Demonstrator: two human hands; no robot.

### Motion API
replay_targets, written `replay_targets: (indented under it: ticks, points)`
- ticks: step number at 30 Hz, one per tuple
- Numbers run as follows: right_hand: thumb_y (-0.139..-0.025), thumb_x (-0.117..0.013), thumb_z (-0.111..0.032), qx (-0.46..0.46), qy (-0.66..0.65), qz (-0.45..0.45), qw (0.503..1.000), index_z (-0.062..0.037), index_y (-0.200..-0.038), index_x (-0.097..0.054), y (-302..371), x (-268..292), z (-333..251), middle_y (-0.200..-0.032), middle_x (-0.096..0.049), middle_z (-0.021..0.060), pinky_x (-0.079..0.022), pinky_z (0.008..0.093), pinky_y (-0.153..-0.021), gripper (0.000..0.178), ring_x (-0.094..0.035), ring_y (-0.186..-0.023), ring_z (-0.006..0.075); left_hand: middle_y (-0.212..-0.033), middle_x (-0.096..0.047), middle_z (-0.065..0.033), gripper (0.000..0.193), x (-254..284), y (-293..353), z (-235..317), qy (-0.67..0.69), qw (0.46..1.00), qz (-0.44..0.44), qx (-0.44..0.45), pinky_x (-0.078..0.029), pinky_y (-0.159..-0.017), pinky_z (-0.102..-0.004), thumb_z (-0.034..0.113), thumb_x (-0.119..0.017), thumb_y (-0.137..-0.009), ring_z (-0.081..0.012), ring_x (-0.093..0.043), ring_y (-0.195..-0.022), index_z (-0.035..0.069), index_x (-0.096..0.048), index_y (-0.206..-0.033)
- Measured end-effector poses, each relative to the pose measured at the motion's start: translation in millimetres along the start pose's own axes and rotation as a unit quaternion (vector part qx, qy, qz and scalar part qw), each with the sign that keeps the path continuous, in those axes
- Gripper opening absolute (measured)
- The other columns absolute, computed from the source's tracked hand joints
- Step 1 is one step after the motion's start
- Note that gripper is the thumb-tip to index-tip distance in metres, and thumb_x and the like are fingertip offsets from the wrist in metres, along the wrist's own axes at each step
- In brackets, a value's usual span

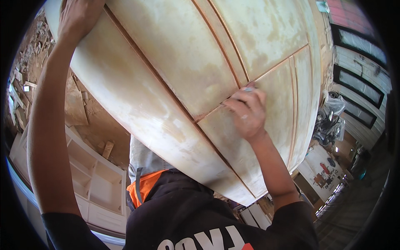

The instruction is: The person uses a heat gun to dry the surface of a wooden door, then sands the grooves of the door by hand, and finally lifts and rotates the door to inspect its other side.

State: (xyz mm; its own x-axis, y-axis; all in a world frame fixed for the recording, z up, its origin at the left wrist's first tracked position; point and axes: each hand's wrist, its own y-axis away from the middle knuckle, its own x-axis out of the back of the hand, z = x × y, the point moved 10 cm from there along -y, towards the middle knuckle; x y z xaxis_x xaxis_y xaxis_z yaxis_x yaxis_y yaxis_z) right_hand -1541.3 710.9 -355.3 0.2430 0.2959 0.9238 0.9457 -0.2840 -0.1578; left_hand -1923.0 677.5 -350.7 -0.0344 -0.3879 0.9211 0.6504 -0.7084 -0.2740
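A large pale panel (166,46), blotched with a whitish coat, spans the view in front of me. Brown grooves (143,52) divide its face into sections. My right hand (249,111) presses its bent fingertips against a cross groove right of the middle, close to where it meets a lengthwise double groove. These fingers are closed together and slightly blurred; whatever they pinch is too hidden to name. At the far upper left, my left hand (81,18) rests on the panel by its long edge. The upper border of the picture cuts off its fingers.
A white cabinet with open compartments (104,187) stands at the lower left. Wood scraps (35,50) litter the brown floor beyond my left arm. Dark-framed panels (358,85) lean at the right, near plastic-wrapped items (333,104). An orange cloth (148,185) hangs at my waist.
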Motion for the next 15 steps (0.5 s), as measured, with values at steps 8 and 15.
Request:
replay_targets:
  ticks: [8, 15]
  points:
    - [-0.072, -0.074, -0.006, 0.014, -0.009, -0.023, 1.000, -0.0123, -0.094, -0.073, -1, -6, -17, -0.097, -0.064, 0.0005, -0.046, 0.0418, -0.092, 0.023, -0.055, -0.104, 0.0249, -0.145, -0.047, -0.0195, 0.051, 4, 5, 9, 0.002, 1.000, 0.013, -0.011, -0.026, -0.118, -0.0449, 0.030, -0.058, -0.091, -0.0352, -0.039, -0.139, 0.002, -0.053, -0.133]
    - [-0.073, -0.073, -0.007, -0.001, -0.040, 0.017, 0.999, -0.0125, -0.091, -0.074, 1, -15, -41, -0.098, -0.064, 0.0011, -0.046, 0.0386, -0.092, 0.019, -0.055, -0.104, 0.0260, -0.141, -0.049, -0.0182, 0.049, -1, 3, 10, 0.014, 1.000, -0.010, -0.007, -0.026, -0.118, -0.0445, 0.029, -0.059, -0.090, -0.0347, -0.040, -0.138, 0.003, -0.054, -0.131]
